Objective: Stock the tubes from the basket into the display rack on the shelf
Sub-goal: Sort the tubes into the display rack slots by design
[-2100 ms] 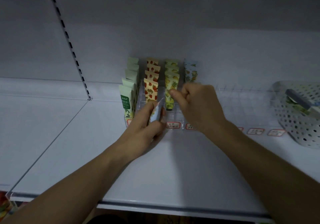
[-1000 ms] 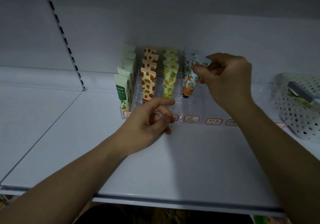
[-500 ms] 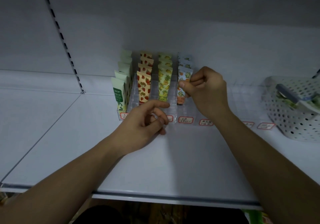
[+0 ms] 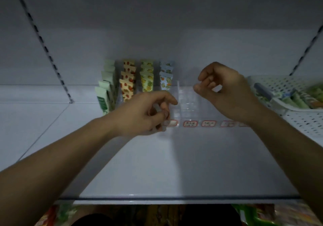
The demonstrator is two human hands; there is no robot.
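Shelf: white board (image 4: 174, 164) is stretching out in front of you under dim light, with a row of red-edged price tags (image 4: 190, 123) along the rack's front.
Rack: clear display rack (image 4: 185, 101) is standing at the back; four left lanes are holding tubes (image 4: 146, 81), the lanes to their right are showing empty.
Basket: white perforated basket (image 4: 297, 120) is sitting at the far right, with more tubes (image 4: 297, 100) lying inside.
Left hand: your left hand (image 4: 145, 115) is hovering at the rack's front, fingers loosely curled, holding nothing visible.
Right hand: your right hand (image 4: 225, 91) is hanging over the empty lanes, fingers loosely curled around nothing.
Handling: you are probably dealing with light, soft, slightly slick tubes; pinch mid-body, flat faces between thumb and finger, avoiding hard squeezes.
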